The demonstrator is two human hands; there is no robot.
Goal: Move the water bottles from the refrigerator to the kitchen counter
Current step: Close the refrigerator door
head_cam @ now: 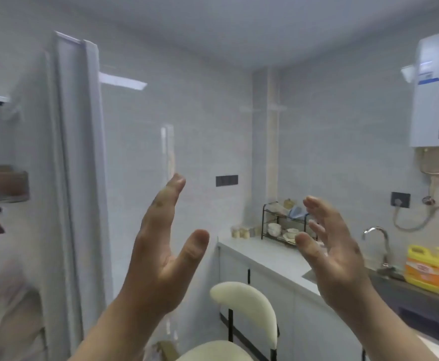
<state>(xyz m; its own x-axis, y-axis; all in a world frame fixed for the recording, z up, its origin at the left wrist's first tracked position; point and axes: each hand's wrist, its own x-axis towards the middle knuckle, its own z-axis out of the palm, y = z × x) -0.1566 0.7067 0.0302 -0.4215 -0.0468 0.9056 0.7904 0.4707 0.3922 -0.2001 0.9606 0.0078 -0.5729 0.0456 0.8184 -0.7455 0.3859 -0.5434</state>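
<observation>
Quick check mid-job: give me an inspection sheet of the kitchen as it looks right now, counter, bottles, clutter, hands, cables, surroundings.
Surface: the kitchen counter is pale, bare near its front left corner.
Job's things: the refrigerator stands open at left, its contents blurred; no water bottles made out anywhere.
Clutter: dish rack with cups, small jars, yellow jug beside the faucet.
Hands: left hand and right hand raised, open, holding nothing.
Cables: a hose loops below the wall outlet.
Surroundings: cream chair in front of the counter, water heater on the wall.
</observation>
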